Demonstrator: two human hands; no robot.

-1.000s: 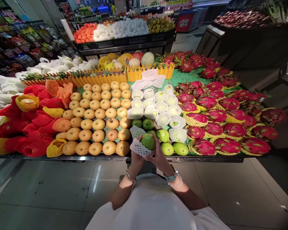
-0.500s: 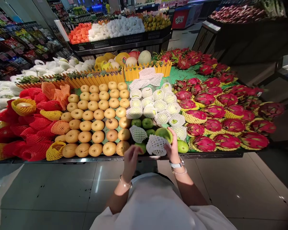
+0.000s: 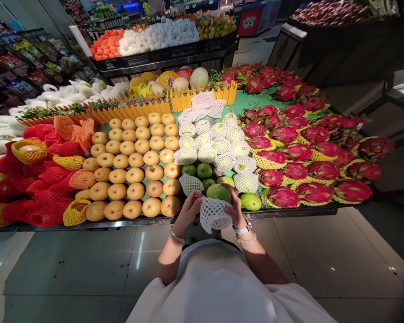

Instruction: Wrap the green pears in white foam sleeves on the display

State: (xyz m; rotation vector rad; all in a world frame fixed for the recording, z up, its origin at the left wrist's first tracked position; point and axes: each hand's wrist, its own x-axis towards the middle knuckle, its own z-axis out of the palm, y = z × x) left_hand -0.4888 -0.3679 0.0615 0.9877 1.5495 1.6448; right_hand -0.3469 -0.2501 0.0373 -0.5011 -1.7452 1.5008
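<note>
I hold a green fruit (image 3: 218, 192) with a white foam net sleeve (image 3: 213, 214) hanging under it, at the front edge of the fruit stand (image 3: 128, 221). My right hand (image 3: 235, 206) grips the fruit and net from the right. My left hand (image 3: 189, 205) is closed on the net's left edge. Bare green fruits (image 3: 251, 201) lie just beyond my hands, and more in white nets (image 3: 222, 146) sit in rows behind them. An empty net (image 3: 191, 183) rests by my left hand.
Yellow-brown pears (image 3: 134, 159) fill the stand's middle left. Red and orange nets (image 3: 43, 179) pile at the left, dragon fruits (image 3: 299, 152) at the right. A yellow fence divider (image 3: 188, 98) stands behind, with further produce bins (image 3: 161, 42) beyond. Tiled floor (image 3: 70, 269) lies below.
A second ago both hands held a green fruit with a net. My right hand then reached out to the stand while the left let go; now both hands are together again on fruit and net.
</note>
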